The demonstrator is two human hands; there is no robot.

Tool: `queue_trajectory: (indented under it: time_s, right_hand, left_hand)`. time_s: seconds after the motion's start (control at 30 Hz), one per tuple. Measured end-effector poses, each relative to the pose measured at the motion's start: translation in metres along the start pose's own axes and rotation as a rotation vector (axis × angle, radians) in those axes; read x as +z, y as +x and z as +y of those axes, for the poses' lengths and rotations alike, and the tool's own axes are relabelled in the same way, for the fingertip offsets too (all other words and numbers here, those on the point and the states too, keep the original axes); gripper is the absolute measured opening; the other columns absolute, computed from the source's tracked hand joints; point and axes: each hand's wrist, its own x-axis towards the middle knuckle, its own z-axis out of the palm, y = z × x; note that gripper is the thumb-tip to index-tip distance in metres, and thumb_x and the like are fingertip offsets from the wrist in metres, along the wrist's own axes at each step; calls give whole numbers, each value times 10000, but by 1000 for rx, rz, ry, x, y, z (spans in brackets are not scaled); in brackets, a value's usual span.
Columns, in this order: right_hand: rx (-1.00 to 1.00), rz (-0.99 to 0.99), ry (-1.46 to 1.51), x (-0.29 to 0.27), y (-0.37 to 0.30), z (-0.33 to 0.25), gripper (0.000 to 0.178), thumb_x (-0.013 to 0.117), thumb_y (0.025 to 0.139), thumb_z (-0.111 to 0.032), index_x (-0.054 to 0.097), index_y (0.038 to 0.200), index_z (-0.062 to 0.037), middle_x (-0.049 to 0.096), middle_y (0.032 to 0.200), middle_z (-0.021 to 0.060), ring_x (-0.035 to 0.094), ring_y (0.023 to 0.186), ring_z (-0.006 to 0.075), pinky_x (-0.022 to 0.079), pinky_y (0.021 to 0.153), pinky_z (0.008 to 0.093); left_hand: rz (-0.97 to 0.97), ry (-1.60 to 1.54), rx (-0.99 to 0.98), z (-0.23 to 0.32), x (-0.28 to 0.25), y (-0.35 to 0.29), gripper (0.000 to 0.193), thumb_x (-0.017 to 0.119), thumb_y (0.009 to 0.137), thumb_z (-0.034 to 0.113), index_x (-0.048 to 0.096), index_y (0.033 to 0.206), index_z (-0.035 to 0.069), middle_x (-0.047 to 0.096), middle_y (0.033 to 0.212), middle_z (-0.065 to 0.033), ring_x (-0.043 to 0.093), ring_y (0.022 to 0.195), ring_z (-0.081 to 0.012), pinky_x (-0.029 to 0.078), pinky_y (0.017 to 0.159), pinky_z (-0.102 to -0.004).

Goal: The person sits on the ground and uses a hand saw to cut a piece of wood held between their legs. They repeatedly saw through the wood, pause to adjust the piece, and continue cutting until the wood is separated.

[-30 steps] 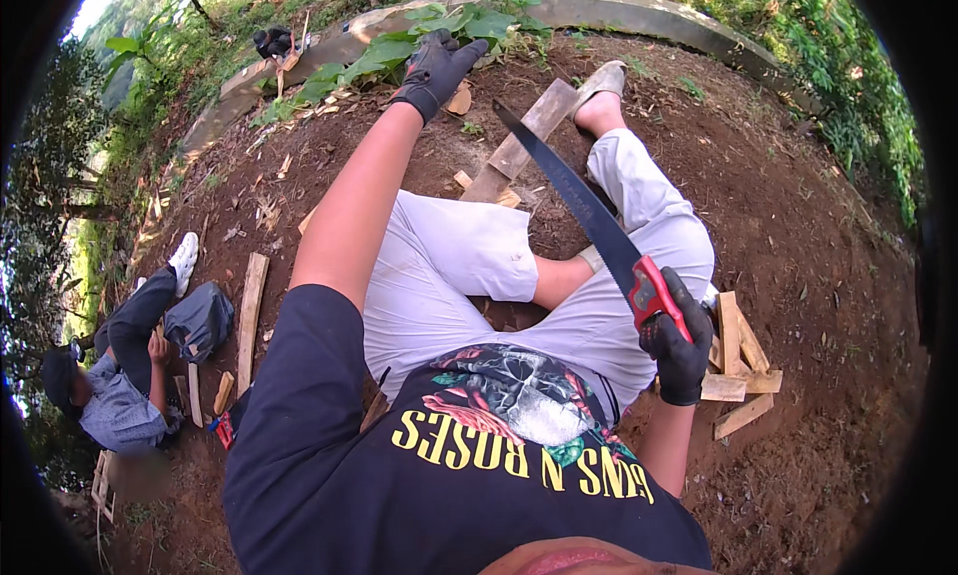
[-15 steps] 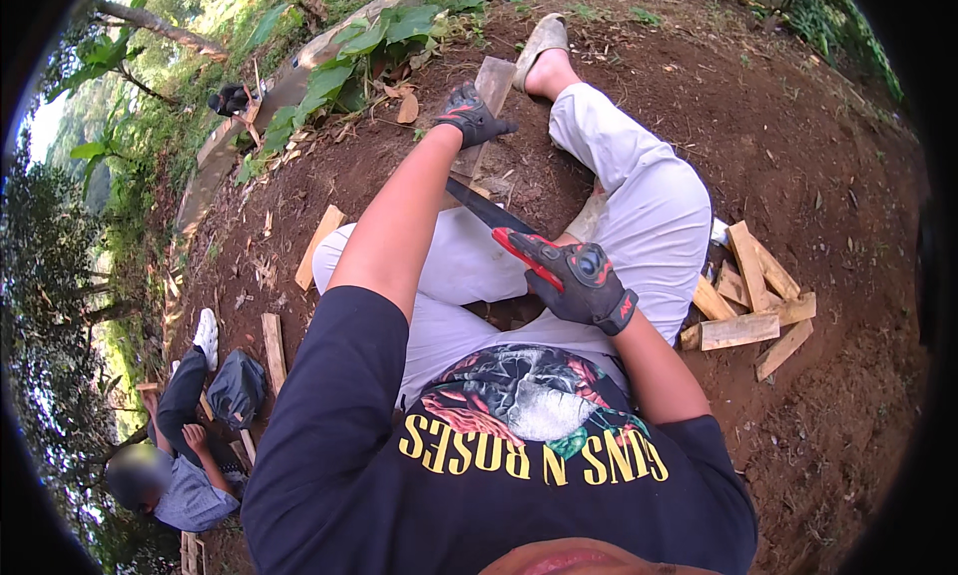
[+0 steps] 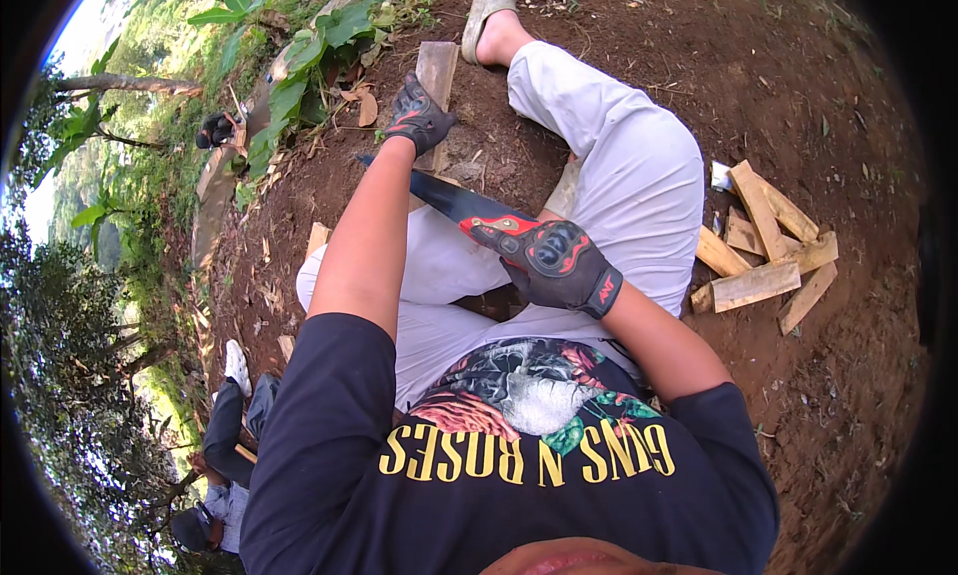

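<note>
My left hand (image 3: 421, 119), in a black glove with red trim, is closed over a narrow wooden board (image 3: 436, 71) lying on the ground ahead of me, thumb stretched across its face. My right hand (image 3: 549, 259), gloved alike, grips the red and black handle of a hand saw (image 3: 459, 198). Its dark blade slants up and left across the board's near end, just below my left hand. The blade passes behind my left forearm, and its bluish tip shows beyond. Whether the teeth touch the wood, I cannot tell.
My bent legs in pale trousers (image 3: 639, 176) surround the work. Right of them lies a pile of cut wood pieces (image 3: 763, 281). Leafy plants (image 3: 344, 26) grow at upper left. One person (image 3: 225, 495) sits at lower left, another (image 3: 217, 131) farther off.
The view has shifted and turned a little. My right hand has rolled and moved up-left with the saw, and the blade tip now shows past my left forearm. The left hand stays on the board.
</note>
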Motion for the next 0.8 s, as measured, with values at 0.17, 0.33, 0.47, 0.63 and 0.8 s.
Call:
queue_trajectory:
  time_s: [0.17,0.33,0.47,0.63,0.8]
  right_hand:
    - [-5,23,13,-57,-20,-33,558,689,916,-103,656,1471,-143,734,915,78,709,733,291,572,671,437]
    - [-43,38,-73,-52,-26,-43,590,694,900,-101,642,1488,-88,701,836,79,701,722,292,575,666,443]
    - [-13,-11,3,-39,-33,-41,572,712,891,-103,657,1459,-79,701,841,87,699,724,297,574,662,439]
    - [-45,82,-8,-1,1,-47,450,727,895,-104,711,1344,-75,714,843,106,708,715,306,576,653,446]
    - [-87,137,-79,66,55,-18,612,637,921,-175,587,1530,-156,729,883,96,725,734,296,577,648,478]
  left_hand:
    - [-26,5,-3,-10,-6,-3,1339,824,861,519,-32,1687,-96,205,1721,-367,226,1620,-489,218,1335,-505]
    - [-35,-78,68,-13,-6,3,1395,869,815,527,-23,1688,-96,293,1696,-361,346,1579,-472,320,1303,-456]
    - [-95,-141,82,-13,-23,-6,1442,900,770,540,-11,1690,-94,374,1668,-343,428,1545,-440,374,1276,-423]
    - [-131,-195,87,-35,-20,0,1410,876,739,581,82,1704,-71,290,1724,-321,409,1563,-432,363,1278,-420]
    - [-86,-185,134,-25,-14,6,1463,885,725,607,36,1710,-63,227,1748,-314,335,1605,-416,315,1311,-413]
